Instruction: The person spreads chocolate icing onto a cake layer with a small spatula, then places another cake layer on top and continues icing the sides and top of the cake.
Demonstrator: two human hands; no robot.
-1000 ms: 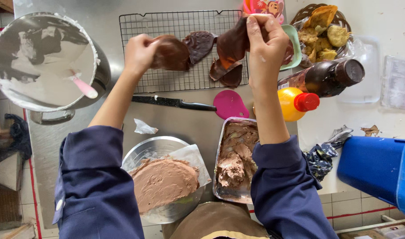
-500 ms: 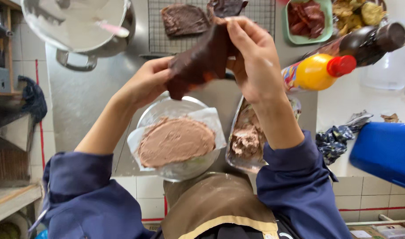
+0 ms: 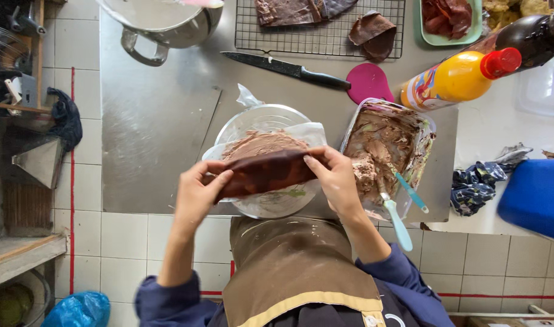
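Both hands pinch one brown crepe (image 3: pixel 265 172) by its ends, held flat just above the glass plate (image 3: pixel 271 203). Left hand (image 3: pixel 195 194) grips the left end, fingers curled over it. Right hand (image 3: pixel 337 178) grips the right end, thumb on top. Plate carries a crepe spread with chocolate cream (image 3: pixel 259 144). Foil tray (image 3: pixel 383 145) of the same cream sits just right of the plate, two spatulas (image 3: pixel 401 209) in it. Knife (image 3: pixel 286 68) and wire rack (image 3: pixel 319 30) with more crepes lie farther back on the steel surface (image 3: pixel 156 133).
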